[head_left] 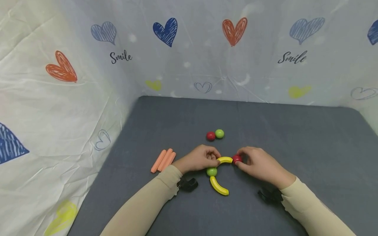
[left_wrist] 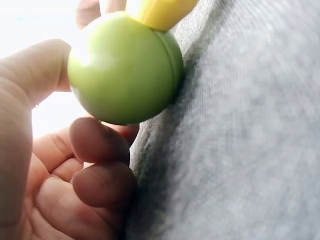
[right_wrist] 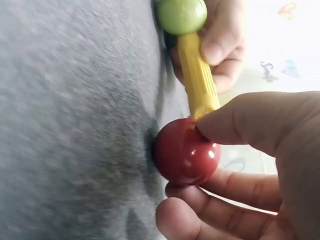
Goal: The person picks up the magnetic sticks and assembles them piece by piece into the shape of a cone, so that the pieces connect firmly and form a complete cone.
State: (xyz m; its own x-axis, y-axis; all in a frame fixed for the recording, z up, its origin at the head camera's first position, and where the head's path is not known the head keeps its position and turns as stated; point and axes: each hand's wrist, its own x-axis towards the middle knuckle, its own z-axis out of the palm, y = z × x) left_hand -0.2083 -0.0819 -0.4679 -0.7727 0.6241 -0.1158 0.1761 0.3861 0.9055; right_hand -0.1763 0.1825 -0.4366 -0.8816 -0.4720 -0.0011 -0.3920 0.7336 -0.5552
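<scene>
Nearest lies a loose yellow curve (head_left: 219,186) on the grey worktop (head_left: 295,137). Just past it, the left hand (head_left: 198,159) pinches the green ball (head_left: 211,171) and yellow arc (head_left: 225,160); the right hand (head_left: 257,163) pinches the red ball (head_left: 237,159) at the arc's end. Holding both steady should help them join. Farther off sit two spare balls (head_left: 215,134).

Red ball (right_wrist: 184,154) in right-hand fingertips (right_wrist: 235,124), at yellow rod (right_wrist: 198,82) end.

A gray cloth table (head_left: 295,137) is seen. Three orange sticks (head_left: 163,160) are laid side by side on its left part. A red ball (head_left: 210,136) and a green ball (head_left: 219,133) are set touching, farther back. A curved yellow piece (head_left: 219,186) is laid nearer, in the middle.
</scene>
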